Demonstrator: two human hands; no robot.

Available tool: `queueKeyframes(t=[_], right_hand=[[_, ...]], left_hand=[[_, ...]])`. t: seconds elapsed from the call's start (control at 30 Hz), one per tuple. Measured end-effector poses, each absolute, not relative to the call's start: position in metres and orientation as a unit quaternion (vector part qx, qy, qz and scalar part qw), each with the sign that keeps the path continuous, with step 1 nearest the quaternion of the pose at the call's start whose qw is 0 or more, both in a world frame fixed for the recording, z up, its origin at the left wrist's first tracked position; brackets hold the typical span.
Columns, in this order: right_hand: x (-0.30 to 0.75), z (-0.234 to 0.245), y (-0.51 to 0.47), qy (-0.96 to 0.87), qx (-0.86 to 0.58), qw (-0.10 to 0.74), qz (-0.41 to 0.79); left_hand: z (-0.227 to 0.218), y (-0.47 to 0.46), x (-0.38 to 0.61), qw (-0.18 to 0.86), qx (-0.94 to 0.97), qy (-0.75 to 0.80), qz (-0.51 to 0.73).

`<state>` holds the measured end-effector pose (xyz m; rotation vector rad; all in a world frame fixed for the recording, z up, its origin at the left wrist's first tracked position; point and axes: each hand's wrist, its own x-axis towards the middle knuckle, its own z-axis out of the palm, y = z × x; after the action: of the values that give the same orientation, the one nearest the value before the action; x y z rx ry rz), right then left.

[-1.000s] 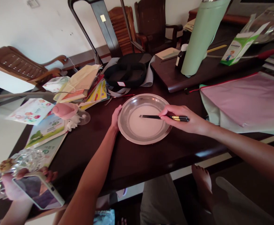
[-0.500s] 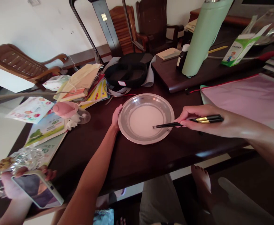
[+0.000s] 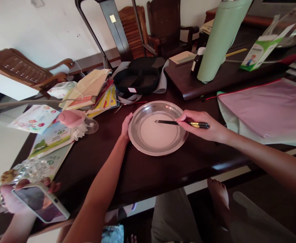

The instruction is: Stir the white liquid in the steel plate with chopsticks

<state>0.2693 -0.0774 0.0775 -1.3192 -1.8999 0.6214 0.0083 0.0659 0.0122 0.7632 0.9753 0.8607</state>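
Observation:
A round metal plate (image 3: 158, 150) with a raised rim stands on the dark wooden table (image 3: 148, 175). Whitish, cloudy-looking contents (image 3: 158, 135) cover its bottom; I cannot tell whether they are liquid. My left hand (image 3: 126, 126) grips the plate's left rim. In my right hand (image 3: 198, 125), over the plate's right rim, is a pair of black chopsticks (image 3: 168, 122) with gold bands. Their tips lie close together over the upper middle of the contents; whether they touch is unclear.
Another person's hand (image 3: 8, 199) holds a phone (image 3: 41, 202) at lower left. Books (image 3: 102, 101), a pink-topped bottle (image 3: 72, 118) and a black case (image 3: 138, 79) lie left and behind. A green flask (image 3: 221, 44) stands behind right, near a pink zip bag (image 3: 269, 104).
My right hand has moved left, carrying the chopsticks; their tips shifted from the lower right of the contents to the upper middle. My left hand and the plate have stayed in place.

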Motion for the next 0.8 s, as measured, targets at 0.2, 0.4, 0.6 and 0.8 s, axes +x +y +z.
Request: queueKeyframes(t=[0.2, 0.4, 0.6, 0.8], right_hand=[[0.292, 0.112, -0.096, -0.715, -0.563, 0.316, 0.267], [0.298, 0.130, -0.115, -0.732, -0.547, 0.257, 0.313], [0.270, 0.110, -0.114, -0.754, -0.478, 0.307, 0.328], [0.251, 0.077, -0.086, -0.755, -0.454, 0.367, 0.300]], left_hand=[[0.012, 0.066, 0.009, 0.727, 0.349, 0.441, 0.393], [0.012, 0.066, 0.008, 0.714, 0.351, 0.456, 0.399], [0.013, 0.065, 0.009, 0.705, 0.356, 0.466, 0.400], [0.014, 0.065, 0.009, 0.709, 0.354, 0.462, 0.397]])
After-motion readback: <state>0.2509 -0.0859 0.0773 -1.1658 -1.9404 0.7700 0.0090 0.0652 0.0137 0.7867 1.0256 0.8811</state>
